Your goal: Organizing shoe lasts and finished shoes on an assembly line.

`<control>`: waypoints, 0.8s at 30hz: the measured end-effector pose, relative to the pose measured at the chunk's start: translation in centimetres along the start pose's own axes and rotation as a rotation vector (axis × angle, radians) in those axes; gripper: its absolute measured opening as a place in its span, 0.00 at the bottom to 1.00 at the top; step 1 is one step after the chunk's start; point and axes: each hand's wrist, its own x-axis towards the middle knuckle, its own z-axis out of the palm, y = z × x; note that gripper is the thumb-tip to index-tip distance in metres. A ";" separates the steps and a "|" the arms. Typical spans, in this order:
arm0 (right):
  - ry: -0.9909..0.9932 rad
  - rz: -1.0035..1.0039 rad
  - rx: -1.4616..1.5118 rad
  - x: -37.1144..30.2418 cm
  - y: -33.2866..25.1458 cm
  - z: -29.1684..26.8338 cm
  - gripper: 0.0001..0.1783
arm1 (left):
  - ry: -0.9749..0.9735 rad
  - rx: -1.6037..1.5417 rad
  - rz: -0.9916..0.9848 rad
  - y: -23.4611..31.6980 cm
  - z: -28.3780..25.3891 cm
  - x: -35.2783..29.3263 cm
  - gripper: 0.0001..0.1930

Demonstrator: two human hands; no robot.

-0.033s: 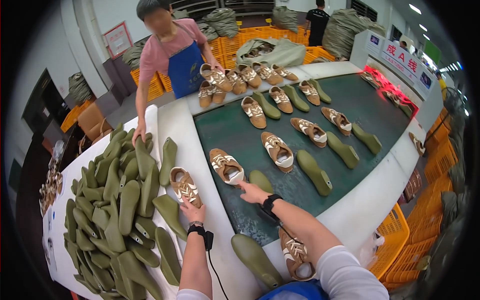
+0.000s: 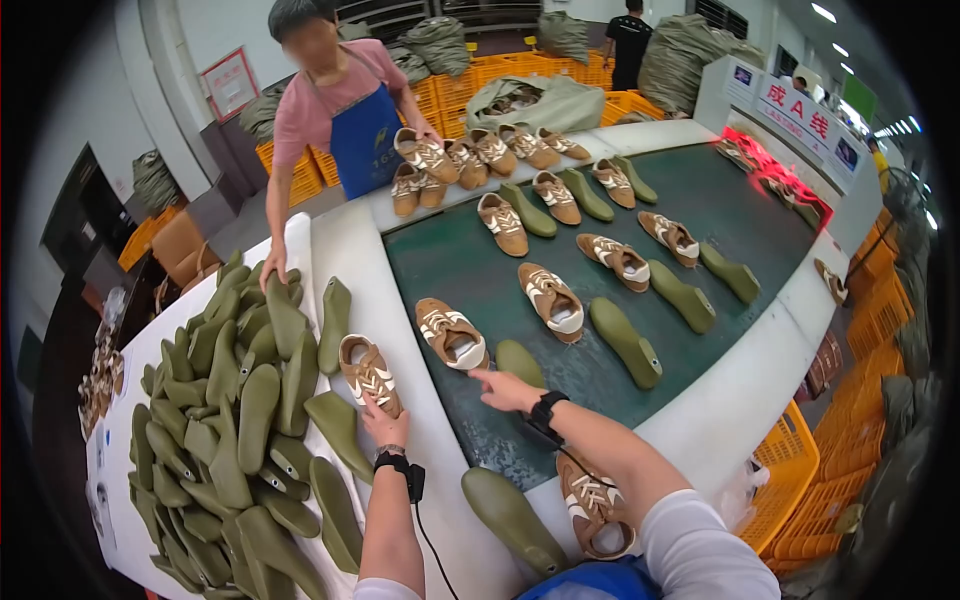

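Observation:
My left hand [image 2: 384,424] grips the heel end of a brown sneaker [image 2: 364,362] with white stripes and laces, on the white ledge. My right hand [image 2: 508,391] reaches over the green belt, index finger stretched out just behind the heel of another brown sneaker [image 2: 444,326]; nothing shows in its fingers. Partly behind that hand lies a green shoe last [image 2: 518,360]. Close to my body are a larger green last [image 2: 510,518] and a brown sneaker [image 2: 592,500], the sneaker partly covered by my right forearm.
A big heap of green lasts [image 2: 215,440] covers the white table at left. A co-worker's hand [image 2: 274,264] touches it. More sneakers [image 2: 550,302] and lasts [image 2: 626,342] lie on the belt. Sneakers [image 2: 492,152] line the far ledge; a yellow crate [image 2: 790,475] stands at right.
My right hand has drawn slightly back from the heel of the sneaker on the belt. My left hand stays on its sneaker.

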 end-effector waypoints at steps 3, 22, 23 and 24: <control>-0.191 -0.007 -0.075 -4.7 -2.7 -1.2 0.24 | -0.029 -0.143 0.138 -1.8 -0.8 0.1 0.47; 0.129 0.011 0.681 -29.3 -9.1 -6.9 0.45 | -1.020 -0.997 -0.161 -1.2 -20.3 -25.2 0.34; 0.333 -0.014 0.616 -30.4 -7.8 -7.6 0.44 | -1.003 -1.003 -0.167 -2.1 -19.6 -25.0 0.34; 0.534 0.043 0.657 -31.7 -6.0 -8.3 0.45 | -0.775 -0.930 -0.127 -3.3 -17.9 -23.8 0.32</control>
